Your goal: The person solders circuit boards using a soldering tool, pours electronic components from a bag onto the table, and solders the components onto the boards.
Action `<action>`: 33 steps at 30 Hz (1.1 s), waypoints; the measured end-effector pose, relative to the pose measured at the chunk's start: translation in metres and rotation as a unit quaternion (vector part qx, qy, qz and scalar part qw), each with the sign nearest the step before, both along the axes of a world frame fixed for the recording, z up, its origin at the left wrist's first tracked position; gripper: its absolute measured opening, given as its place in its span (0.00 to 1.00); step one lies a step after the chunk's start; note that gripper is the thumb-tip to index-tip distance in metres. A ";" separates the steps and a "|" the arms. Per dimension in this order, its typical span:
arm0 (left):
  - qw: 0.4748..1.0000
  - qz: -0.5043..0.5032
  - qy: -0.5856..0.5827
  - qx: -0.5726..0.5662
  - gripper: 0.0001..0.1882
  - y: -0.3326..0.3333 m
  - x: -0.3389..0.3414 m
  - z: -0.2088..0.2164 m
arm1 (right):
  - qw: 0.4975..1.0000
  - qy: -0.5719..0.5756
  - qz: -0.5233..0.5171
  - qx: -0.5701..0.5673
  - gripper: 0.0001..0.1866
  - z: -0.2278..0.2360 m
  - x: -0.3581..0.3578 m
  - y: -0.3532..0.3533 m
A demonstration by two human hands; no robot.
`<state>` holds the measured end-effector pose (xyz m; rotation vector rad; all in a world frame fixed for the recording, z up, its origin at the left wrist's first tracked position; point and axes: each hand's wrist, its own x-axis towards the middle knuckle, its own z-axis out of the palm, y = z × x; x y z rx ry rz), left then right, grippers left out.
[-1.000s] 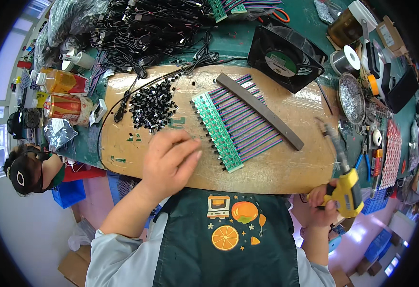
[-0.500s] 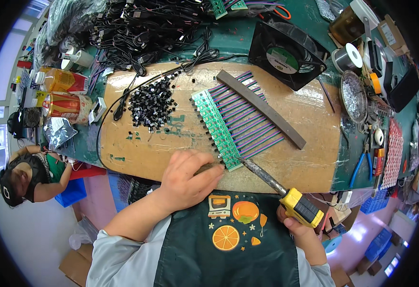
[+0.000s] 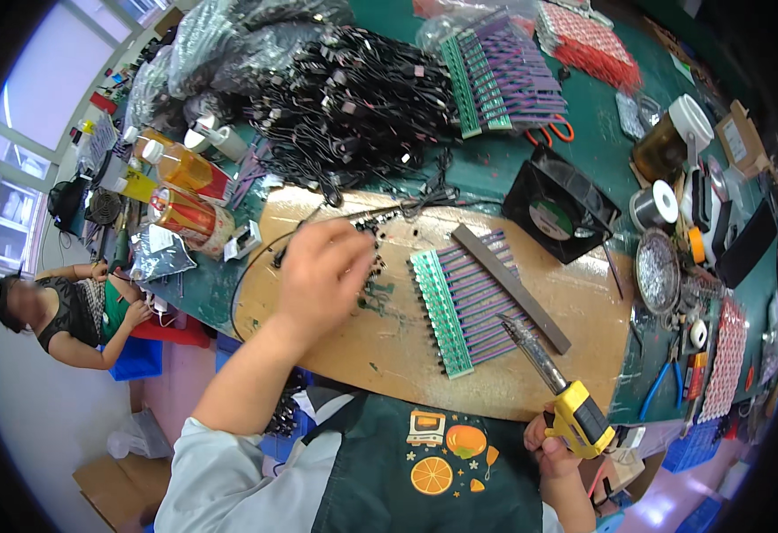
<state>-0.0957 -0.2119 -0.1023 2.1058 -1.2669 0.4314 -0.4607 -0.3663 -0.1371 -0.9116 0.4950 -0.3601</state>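
Observation:
My left hand (image 3: 322, 275) hangs over the pile of small black connectors (image 3: 369, 226), hiding most of it. Its fingers are loosely bent, thumb apart, with nothing visible between them. Low on the right, my right hand (image 3: 549, 451) grips a yellow-and-black soldering gun (image 3: 583, 419). The gun's metal tip points up and left, above the wires and apart from the green circuit board strip (image 3: 444, 315). Small black parts line the strip's left edge; purple and dark wires (image 3: 487, 293) run off its right side. Across those wires lies a grey-brown bar (image 3: 518, 293).
A tan work board (image 3: 380, 364) covers the near table. Behind it are a heap of black cables (image 3: 353, 98), another wired board panel (image 3: 478, 80) and a black fan (image 3: 559, 204). Solder spool (image 3: 654, 206), metal dish (image 3: 657, 271) and blue pliers (image 3: 664, 386) stand right. A person (image 3: 69, 311) sits left.
My left hand has left the strip's lower end and moved up and left over the connector pile. The soldering gun's tip has come away from the strip. The view has shifted.

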 end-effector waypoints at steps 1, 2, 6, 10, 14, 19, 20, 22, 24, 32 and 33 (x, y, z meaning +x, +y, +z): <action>0.999 0.037 0.004 -0.021 0.09 -0.003 0.017 0.004 | 1.000 -0.003 -0.011 -0.009 0.27 -0.001 0.005 -0.001; 0.998 0.044 -0.016 -0.031 0.09 -0.007 0.038 0.007 | 1.000 -0.005 -0.023 -0.018 0.34 -0.003 0.011 -0.002; 0.994 0.090 -0.060 -0.013 0.11 -0.027 0.088 0.015 | 0.999 -0.021 -0.021 -0.022 0.33 -0.007 0.028 -0.007; 0.993 0.090 -0.052 0.048 0.12 -0.040 0.106 0.011 | 0.999 -0.012 -0.008 -0.029 0.33 -0.009 0.031 -0.010; 0.991 0.061 -0.114 -0.018 0.09 -0.041 0.102 0.023 | 1.000 -0.010 -0.005 -0.016 0.32 -0.009 0.032 -0.010; 0.982 0.100 0.158 -0.032 0.08 -0.031 0.076 0.058 | 1.000 -0.018 -0.011 -0.019 0.32 -0.006 0.034 -0.011; 0.982 0.104 0.157 -0.030 0.08 -0.021 0.071 0.063 | 1.000 -0.019 -0.008 -0.017 0.32 -0.006 0.036 -0.011; 0.973 0.098 0.180 -0.102 0.07 -0.008 0.064 0.063 | 1.000 -0.021 -0.013 -0.020 0.32 -0.007 0.035 -0.011; 0.915 0.062 0.317 -0.240 0.06 0.008 0.050 0.064 | 1.000 -0.026 -0.010 0.003 0.32 -0.008 0.032 -0.012; 0.789 0.015 0.588 -0.180 0.07 0.079 -0.004 0.025 | 0.999 -0.028 -0.006 0.026 0.33 -0.007 0.030 -0.012; 0.794 0.030 0.590 -0.142 0.07 0.087 -0.010 0.017 | 0.999 -0.033 0.000 0.025 0.33 -0.007 0.030 -0.011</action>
